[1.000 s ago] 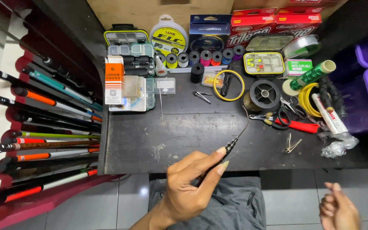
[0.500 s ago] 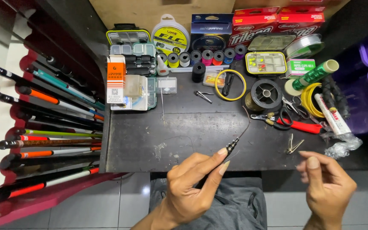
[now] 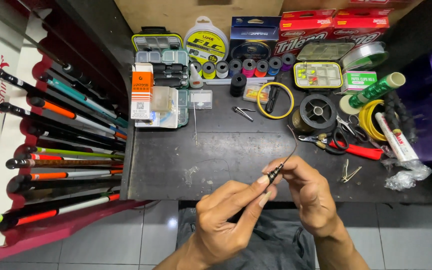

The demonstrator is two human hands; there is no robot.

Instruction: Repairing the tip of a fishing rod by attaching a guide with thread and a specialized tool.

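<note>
- The person's two hands are meeting over the front edge of a dark table, working on the thin tip of a fishing rod.
- The left hand is curling closed, thumb and forefinger pinching the small dark tip section just below its end; the other fingers are folding loosely under it.
- The right hand is also nearly closed, its fingertips pressing together right beside the left ones and touching the same tip, where a fine dark line is arching up and away toward the back of the table.
- The rod tip is sitting between the two hands, above the table edge and apart from the clutter behind it.
- Judging risk: the tip looks slender, so bending it while both hands are squeezing could snap it.
- The line looks very fine; a slipping pinch could be letting it spring free or tangle, though whether it is under tension cannot be told.
- Red-handled scissors, a dark line spool and a small metal clip are lying near the right hand; a sweeping wrist could be knocking them or snagging the line.
- Fishing rods are resting in a rack at the left, well apart from the hands.
</note>
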